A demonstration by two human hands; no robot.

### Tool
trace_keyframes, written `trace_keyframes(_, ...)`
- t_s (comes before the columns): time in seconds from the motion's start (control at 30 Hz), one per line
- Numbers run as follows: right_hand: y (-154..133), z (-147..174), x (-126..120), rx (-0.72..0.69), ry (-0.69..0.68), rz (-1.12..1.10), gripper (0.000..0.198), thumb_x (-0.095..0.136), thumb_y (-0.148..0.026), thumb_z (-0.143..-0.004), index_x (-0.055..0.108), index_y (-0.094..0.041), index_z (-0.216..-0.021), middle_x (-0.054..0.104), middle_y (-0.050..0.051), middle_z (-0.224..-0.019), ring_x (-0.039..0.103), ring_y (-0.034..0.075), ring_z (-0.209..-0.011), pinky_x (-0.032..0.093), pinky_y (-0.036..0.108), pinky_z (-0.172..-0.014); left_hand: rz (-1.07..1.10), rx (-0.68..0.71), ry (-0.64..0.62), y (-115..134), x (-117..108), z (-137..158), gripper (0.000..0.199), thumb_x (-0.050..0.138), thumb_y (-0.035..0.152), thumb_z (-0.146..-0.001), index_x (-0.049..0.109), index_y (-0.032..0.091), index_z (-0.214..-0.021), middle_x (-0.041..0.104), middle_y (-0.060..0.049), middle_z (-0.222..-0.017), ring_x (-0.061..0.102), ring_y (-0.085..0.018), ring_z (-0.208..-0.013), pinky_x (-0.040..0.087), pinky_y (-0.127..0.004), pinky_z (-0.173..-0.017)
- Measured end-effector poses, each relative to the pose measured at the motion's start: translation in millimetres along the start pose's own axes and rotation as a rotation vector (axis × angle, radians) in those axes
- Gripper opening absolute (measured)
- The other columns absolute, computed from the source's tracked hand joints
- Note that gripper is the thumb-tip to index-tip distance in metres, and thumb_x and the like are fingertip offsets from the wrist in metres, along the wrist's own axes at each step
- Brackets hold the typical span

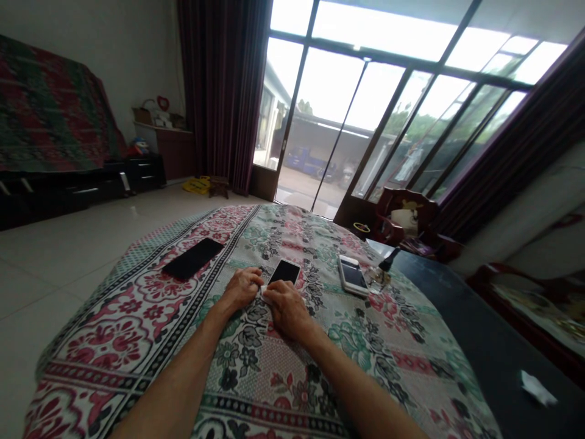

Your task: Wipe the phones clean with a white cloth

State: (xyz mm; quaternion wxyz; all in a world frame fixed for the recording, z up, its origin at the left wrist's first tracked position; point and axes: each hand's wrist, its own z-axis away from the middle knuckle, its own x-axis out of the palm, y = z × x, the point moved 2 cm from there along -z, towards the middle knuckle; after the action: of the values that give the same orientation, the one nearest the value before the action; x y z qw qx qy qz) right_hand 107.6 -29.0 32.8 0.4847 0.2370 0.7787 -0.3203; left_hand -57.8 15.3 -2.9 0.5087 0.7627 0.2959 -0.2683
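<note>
Just beside left hand [244,286], flat black slab [193,258]

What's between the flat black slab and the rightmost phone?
In the head view: a white-edged phone on the patterned tablecloth, the right hand covering its near end, the left hand just left of it.

Ahead of you, 2 dark purple curtains [223,91] flank the glass doors [315,128], a yellow bag [196,185] lies beside a small wooden stool [219,185], and at your right a crumpled white paper [538,388] rests on a black tabletop [457,311].
</note>
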Motion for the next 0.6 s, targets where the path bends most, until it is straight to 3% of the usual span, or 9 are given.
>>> trace_keyframes(0.2,13,3,-2,-0.02,0.024,-0.056,0.031,0.051,-0.009,-0.089,0.071,-0.024,-0.106,0.064,0.004,-0.111,0.052,0.018,-0.099,0.04,0.029,-0.09,-0.04,0.037,0.015,1,1,1,0.036,0.05,0.005,-0.071,0.079,0.022,-0.082,0.072,-0.004,-0.112,0.065,-0.022,-0.106,0.046,-0.035,-0.101)
trace_keyframes(0.43,57,-28,-12,0.22,0.043,0.1,0.03,0.047,-0.009,-0.091,0.073,-0.021,-0.101,0.066,0.007,-0.108,0.053,0.02,-0.099,0.038,0.029,-0.089,-0.113,0.032,0.038,4,6,2,0.041,0.049,0.002,-0.074,0.079,0.023,-0.092,0.072,-0.005,-0.112,0.063,-0.023,-0.104,0.046,-0.037,-0.099)
trace_keyframes(0.6,53,-36,-8,0.195,0.032,0.136,0.03,0.047,-0.009,-0.092,0.073,-0.022,-0.1,0.065,0.006,-0.109,0.052,0.02,-0.099,0.037,0.028,-0.089,-0.114,0.024,0.054,2,7,1,0.042,0.048,0.002,-0.077,0.079,0.023,-0.095,0.071,-0.005,-0.111,0.061,-0.022,-0.104,0.046,-0.036,-0.098)
